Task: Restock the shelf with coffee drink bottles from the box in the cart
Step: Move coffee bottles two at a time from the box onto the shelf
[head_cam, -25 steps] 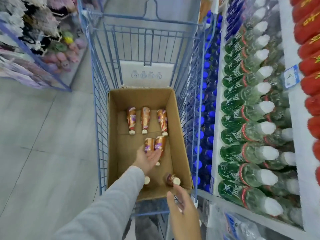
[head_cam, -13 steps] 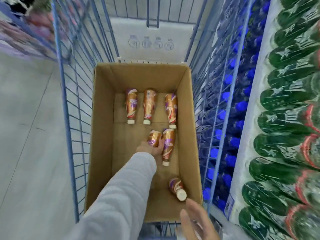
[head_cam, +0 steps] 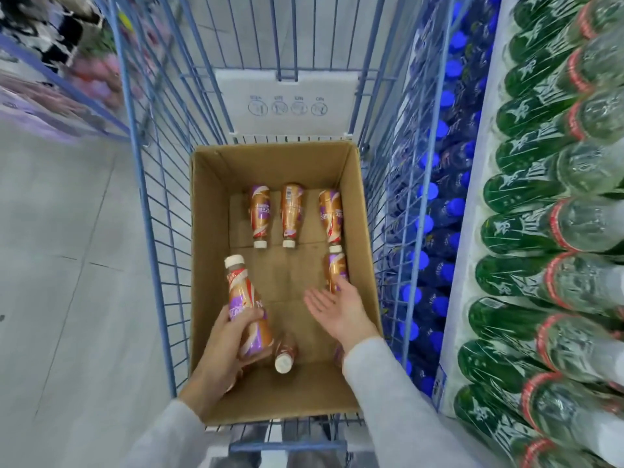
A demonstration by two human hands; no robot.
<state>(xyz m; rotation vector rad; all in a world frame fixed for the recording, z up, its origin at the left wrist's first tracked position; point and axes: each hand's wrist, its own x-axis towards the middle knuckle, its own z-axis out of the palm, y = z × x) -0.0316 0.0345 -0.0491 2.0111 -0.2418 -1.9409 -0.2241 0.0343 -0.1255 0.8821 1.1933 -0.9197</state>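
Observation:
A brown cardboard box [head_cam: 209, 231] sits in the blue wire cart [head_cam: 141, 184]. My left hand [head_cam: 219, 352] grips a copper-and-purple coffee bottle [head_cam: 244, 298] by its lower body, white cap pointing away, lifted over the box's left side. My right hand [head_cam: 337, 309] is open, palm up, over the box's right side, its fingertips at a lying bottle [head_cam: 336, 270]. Three more bottles [head_cam: 290, 214] lie in a row at the far end, caps toward me. Another bottle [head_cam: 284, 354] lies near the front, and one is partly hidden under my right sleeve.
Shelving on the right holds rows of green-labelled clear bottles [head_cam: 547, 231] and, lower down, blue-capped water bottles [head_cam: 435, 231]. A rack of soft goods [head_cam: 67, 69] stands at the upper left. Grey tiled floor [head_cam: 67, 265] lies left of the cart.
My left hand has closed on a bottle and lifted it to the box's left side. My right hand has moved from the cart's near edge into the box, next to a lying bottle.

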